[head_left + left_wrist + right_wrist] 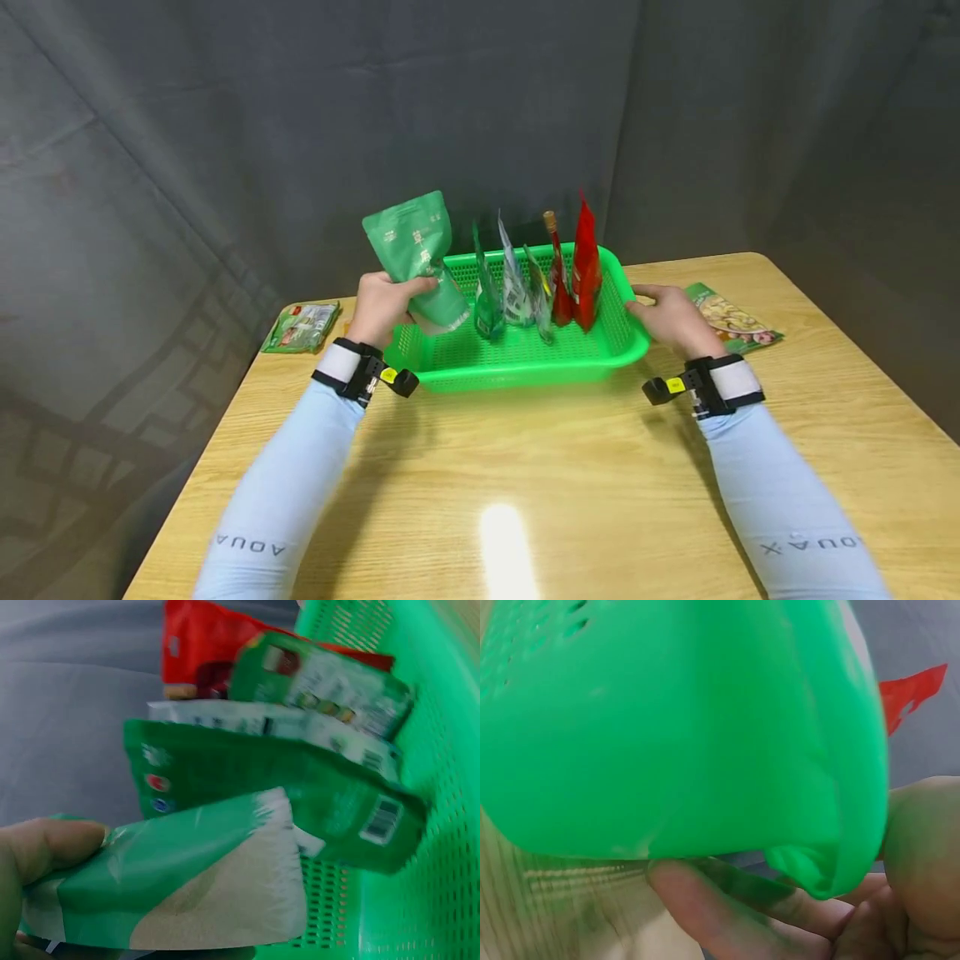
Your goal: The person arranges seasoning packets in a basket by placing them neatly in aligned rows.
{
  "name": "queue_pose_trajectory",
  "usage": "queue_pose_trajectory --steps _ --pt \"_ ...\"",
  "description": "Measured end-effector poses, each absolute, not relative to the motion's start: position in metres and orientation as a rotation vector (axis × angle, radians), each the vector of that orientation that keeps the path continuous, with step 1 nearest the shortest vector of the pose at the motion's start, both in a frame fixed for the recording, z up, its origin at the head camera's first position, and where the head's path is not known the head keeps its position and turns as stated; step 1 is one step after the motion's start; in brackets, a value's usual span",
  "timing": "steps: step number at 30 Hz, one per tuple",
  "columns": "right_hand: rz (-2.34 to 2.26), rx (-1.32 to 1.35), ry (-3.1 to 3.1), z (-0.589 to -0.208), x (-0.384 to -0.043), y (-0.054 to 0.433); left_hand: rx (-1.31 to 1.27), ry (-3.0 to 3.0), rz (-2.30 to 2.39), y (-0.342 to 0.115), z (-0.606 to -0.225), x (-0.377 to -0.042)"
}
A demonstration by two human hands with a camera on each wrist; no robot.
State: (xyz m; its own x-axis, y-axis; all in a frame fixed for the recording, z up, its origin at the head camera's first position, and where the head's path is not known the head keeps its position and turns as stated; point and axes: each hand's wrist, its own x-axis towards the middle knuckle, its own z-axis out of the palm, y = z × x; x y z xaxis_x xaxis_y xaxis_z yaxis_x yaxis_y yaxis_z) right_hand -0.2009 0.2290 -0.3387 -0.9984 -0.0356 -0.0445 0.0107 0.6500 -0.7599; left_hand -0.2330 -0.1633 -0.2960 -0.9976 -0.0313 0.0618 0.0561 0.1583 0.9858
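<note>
My left hand (378, 307) grips a light green pouch (412, 242) by its middle, tilted over the left end of a green plastic basket (517, 377). The pouch's pale crimped end points down into the basket in the left wrist view. At the opposite end, my right hand (670, 318) holds the basket's rim, fingers against the outside and underside (705, 907). Inside stand a dark green pouch (487, 304), a pale blue-white pouch (515, 292), a small green packet (539, 296), a cork-topped red bottle (558, 287) and a red pouch (587, 271).
On the wooden table (480, 467), a flat green packet (302, 327) lies to the left of the basket. A packet with a food picture (735, 318) lies behind my right hand. Dark grey cloth (450, 108) hangs along the back.
</note>
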Motion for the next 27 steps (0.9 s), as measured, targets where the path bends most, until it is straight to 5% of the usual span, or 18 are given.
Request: queue_pose_trajectory --steps 27 --pt "-1.224 0.025 2.817 -0.345 -0.203 0.232 0.346 -2.754 -1.310 -0.109 -0.297 -0.283"
